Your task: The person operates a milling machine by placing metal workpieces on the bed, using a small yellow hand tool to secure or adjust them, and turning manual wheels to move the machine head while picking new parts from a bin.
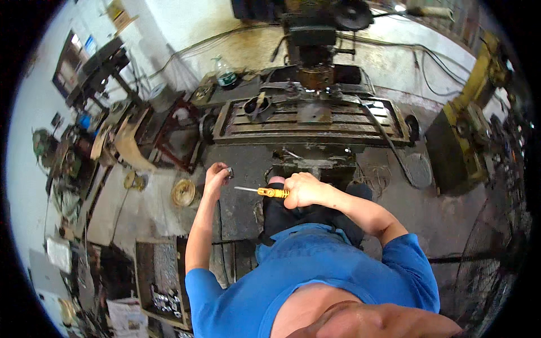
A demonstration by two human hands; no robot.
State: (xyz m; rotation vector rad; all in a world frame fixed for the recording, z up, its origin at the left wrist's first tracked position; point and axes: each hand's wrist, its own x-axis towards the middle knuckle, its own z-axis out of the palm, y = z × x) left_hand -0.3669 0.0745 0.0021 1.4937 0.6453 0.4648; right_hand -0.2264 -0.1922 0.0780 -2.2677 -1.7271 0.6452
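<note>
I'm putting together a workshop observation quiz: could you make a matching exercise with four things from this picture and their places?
Things
1. Yellow-handled tool
2. Plastic bottle
3. Small metal piece
4. Wooden box

Places
A. Lower left of the picture
B. In the left hand
C. In the right hand
D. Upper part of the picture, left of centre

Pairs: 1-C, 2-D, 3-B, 4-A

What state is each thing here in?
Left hand: holding small metal part
Right hand: gripping yellow tool
Small metal part: held, apart from yellow tool
Yellow tool: held, shaft leftward
Wooden box: open, metal pieces inside
Plastic bottle: standing
Milling machine: running or not, unclear
</note>
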